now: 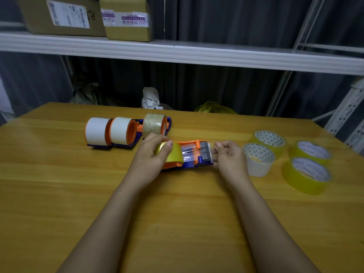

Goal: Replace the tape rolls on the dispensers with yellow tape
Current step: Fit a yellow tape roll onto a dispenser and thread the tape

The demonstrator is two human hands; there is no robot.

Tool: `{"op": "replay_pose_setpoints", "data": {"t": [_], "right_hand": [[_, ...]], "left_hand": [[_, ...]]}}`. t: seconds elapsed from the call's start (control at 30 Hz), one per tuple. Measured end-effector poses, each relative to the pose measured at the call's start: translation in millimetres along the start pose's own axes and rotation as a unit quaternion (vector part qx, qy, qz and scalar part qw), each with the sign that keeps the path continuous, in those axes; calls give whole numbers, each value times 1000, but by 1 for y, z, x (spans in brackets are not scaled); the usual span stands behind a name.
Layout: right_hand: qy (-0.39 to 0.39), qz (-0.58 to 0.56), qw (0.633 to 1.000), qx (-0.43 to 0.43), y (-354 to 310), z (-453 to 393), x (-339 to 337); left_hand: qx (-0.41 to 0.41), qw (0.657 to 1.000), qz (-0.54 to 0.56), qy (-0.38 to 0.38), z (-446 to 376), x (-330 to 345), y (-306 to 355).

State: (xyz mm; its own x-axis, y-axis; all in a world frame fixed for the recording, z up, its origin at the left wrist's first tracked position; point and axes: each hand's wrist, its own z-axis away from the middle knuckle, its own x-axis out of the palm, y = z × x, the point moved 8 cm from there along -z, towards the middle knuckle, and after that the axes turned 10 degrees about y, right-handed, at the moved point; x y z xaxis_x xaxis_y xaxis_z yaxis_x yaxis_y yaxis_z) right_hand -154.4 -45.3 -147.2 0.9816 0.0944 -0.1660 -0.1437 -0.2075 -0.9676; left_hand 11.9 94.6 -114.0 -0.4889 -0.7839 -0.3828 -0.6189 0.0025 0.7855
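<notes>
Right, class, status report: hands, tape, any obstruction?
Left hand grips yellow tape roll on orange-blue dispenser. Right hand pinches tape end. Nothing obstructing.

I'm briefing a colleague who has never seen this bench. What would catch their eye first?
At the table's centre, the left hand grips a yellow tape roll on an orange and blue dispenser, while the right hand pinches the tape end at its front. Three loose yellow rolls lie at the right; three more dispensers stand behind.
</notes>
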Motion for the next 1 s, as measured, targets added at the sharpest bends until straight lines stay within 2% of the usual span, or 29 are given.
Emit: {"op": "replay_pose_setpoints", "data": {"t": [0.13,0.37,0.67,0.9,1.0], "right_hand": [[-2,-30,999,29,2,0,1],[9,-20,999,-25,-6,4,1],[-32,-60,998,7,-4,6,7],[-32,-119,990,62,1,6,5],[-41,-141,987,68,-2,7,5]], "left_hand": [[-8,1000,9,-13,-1,1,-6],[22,997,-77,12,-3,-2,-9],[-28,999,-5,28,1,-7,-9],[-29,1000,11,2,-4,-6,-10],[-15,1000,13,15,-3,-9,-9]]}}
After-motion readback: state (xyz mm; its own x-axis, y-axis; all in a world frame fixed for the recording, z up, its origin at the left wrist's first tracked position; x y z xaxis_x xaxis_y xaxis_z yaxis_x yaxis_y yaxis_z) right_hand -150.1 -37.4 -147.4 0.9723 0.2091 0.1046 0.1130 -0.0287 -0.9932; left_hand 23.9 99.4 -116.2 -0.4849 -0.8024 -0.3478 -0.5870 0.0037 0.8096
